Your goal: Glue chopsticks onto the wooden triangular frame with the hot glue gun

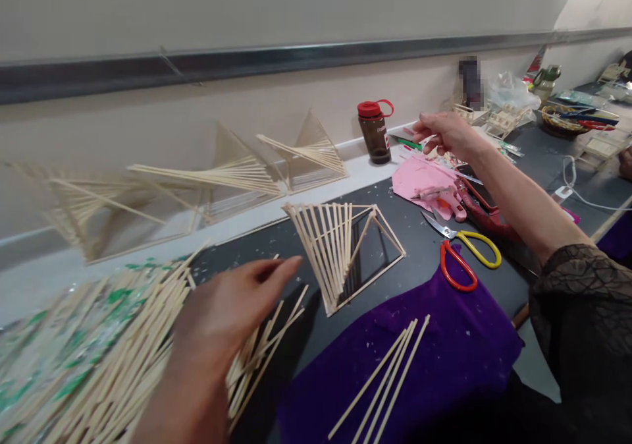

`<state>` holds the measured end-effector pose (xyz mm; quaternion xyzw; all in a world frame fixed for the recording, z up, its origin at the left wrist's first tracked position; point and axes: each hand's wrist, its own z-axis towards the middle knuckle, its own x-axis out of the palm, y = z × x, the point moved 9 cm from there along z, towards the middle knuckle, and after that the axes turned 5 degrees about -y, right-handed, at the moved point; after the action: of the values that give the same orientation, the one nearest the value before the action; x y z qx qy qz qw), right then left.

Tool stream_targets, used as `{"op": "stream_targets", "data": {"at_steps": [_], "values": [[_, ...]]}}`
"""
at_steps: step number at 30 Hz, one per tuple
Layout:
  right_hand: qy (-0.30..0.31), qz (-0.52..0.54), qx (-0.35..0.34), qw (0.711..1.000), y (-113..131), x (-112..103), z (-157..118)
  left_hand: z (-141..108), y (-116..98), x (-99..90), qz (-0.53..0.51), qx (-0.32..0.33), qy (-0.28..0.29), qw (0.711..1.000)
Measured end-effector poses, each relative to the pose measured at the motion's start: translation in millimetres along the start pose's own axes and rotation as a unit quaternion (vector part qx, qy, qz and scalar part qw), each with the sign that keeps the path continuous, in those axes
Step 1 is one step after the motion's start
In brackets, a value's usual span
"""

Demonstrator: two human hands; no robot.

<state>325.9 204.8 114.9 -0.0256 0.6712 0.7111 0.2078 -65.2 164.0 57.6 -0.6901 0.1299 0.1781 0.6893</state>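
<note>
My left hand [237, 299] hovers above a loose pile of thin wooden sticks [261, 358], its fingers bent together and blurred; whether something is between them is hidden. My right hand [444, 134] is stretched out over the pink cloth [424, 180], beside the dark bottle with a red lid [375, 134], its fingers apart and curved, with nothing seen in them. Between the hands a frame of wooden sticks [336, 246] stands on the dark table [380, 286], with a fan of slanted sticks on its left side. Several sticks [390, 378] lie on the purple cloth [464, 332].
Scissors with red and yellow handles [469, 249] lie right of the frame. More stick models [237, 174] lean along the wall. Plastic-wrapped sticks [64, 345] fill the lower left. A woven basket [563, 121] and a green flask [546, 82] stand far right.
</note>
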Motion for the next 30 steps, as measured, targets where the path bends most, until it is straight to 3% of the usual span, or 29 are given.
{"op": "stream_targets", "data": {"at_steps": [2, 3, 5, 8, 11, 14, 16, 20, 25, 27, 30], "values": [[0.006, -0.001, -0.008, 1.000, 2, 0, -1, -10, -39, -30.7, 0.218, 0.098, -0.093, 0.966], [0.012, 0.001, -0.010, 1.000, 4, 2, -3, -17, -60, -34.7, 0.247, 0.139, -0.117, 0.952], [0.035, 0.024, -0.011, 0.999, 9, 10, -8, -28, -99, -21.7, 0.215, 0.195, -0.115, 0.950], [0.078, 0.086, -0.017, 0.993, 26, 24, -21, -25, -146, 40.2, 0.065, 0.202, 0.000, 0.977], [0.115, 0.135, -0.039, 0.983, 48, 36, -35, -9, -176, 103.8, -0.127, 0.138, 0.102, 0.977], [0.117, 0.146, -0.059, 0.981, 63, 37, -44, 2, -182, 155.5, -0.187, 0.059, 0.223, 0.955], [0.108, 0.135, -0.065, 0.983, 68, 31, -46, 8, -180, 168.6, -0.189, 0.048, 0.251, 0.948], [0.086, 0.087, -0.089, 0.989, 59, 8, -40, 25, -172, 162.8, -0.181, 0.068, 0.218, 0.957], [-0.072, -0.106, -0.081, 0.988, 10, -40, -14, 38, -178, 144.3, -0.183, 0.078, 0.182, 0.963], [-0.101, -0.137, -0.080, 0.982, -2, -46, -11, 38, -184, 140.9, -0.183, 0.077, 0.180, 0.964], [-0.080, -0.075, -0.102, 0.989, 4, -39, -17, 38, -190, 142.5, -0.185, 0.074, 0.186, 0.962]]}}
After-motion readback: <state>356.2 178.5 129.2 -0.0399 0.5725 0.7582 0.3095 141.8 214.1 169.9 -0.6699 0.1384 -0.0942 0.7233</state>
